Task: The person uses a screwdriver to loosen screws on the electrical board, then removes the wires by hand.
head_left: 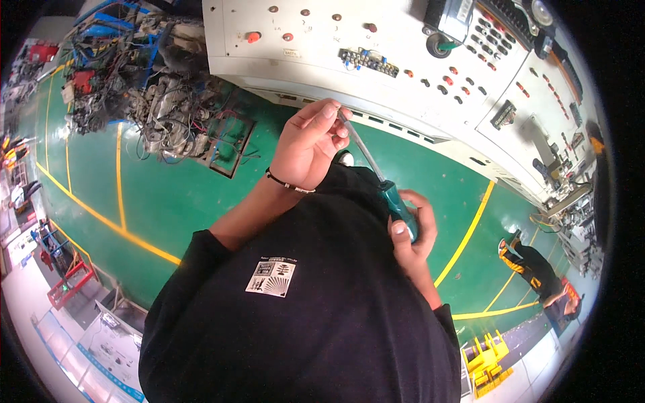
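A screwdriver (364, 150) with a long metal shaft and a dark green handle slants in front of my chest. Its handle, at the lower right, is wrapped by the fingers of my right hand (415, 234). At the upper left end of the shaft, my left hand (310, 144) pinches around the tip with thumb and fingertips. Whether something small is also between those fingertips is too small to tell. A dark bracelet (289, 183) circles my left wrist.
A white panel bench (289, 67) with sockets and knobs stands just ahead. An engine (168, 114) with loose wiring is on a frame at the left. Another person (531, 269) is at the right, above yellow plastic objects (487, 363). Yellow lines (121, 181) mark the green floor.
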A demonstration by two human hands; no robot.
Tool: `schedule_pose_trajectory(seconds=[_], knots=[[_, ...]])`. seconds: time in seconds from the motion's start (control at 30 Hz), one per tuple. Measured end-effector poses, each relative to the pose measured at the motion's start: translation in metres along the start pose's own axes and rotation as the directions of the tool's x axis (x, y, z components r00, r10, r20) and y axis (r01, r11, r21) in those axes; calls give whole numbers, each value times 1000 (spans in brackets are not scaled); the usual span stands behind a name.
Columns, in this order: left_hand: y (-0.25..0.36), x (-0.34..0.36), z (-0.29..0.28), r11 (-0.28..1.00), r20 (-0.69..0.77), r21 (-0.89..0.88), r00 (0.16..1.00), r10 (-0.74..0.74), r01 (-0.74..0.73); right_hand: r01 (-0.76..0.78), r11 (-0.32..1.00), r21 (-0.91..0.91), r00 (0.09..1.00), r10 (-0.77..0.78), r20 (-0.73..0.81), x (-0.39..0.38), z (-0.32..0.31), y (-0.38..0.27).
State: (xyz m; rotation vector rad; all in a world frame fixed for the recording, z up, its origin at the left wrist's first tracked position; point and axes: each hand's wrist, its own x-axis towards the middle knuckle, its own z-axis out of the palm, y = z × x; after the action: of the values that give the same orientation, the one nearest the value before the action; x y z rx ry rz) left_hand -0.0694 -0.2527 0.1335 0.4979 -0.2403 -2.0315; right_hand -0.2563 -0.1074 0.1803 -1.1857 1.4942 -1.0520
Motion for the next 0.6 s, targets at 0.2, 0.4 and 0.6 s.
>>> schedule_pose_trajectory(seconds=[0.2, 0.4, 0.6], knots=[[25, 31, -20, 969, -66, -83, 969, -239, 234, 25, 964, -266, 993, -56, -109, 9, 50, -10], [19, 59, -28, 886, -121, -145, 881, -458, 441, 88, 814, -573, 934, -267, -236, 22, 80, -19], [12, 82, -32, 853, -167, -168, 839, -518, 493, 110, 830, -547, 946, -256, -198, 46, 78, -19]])
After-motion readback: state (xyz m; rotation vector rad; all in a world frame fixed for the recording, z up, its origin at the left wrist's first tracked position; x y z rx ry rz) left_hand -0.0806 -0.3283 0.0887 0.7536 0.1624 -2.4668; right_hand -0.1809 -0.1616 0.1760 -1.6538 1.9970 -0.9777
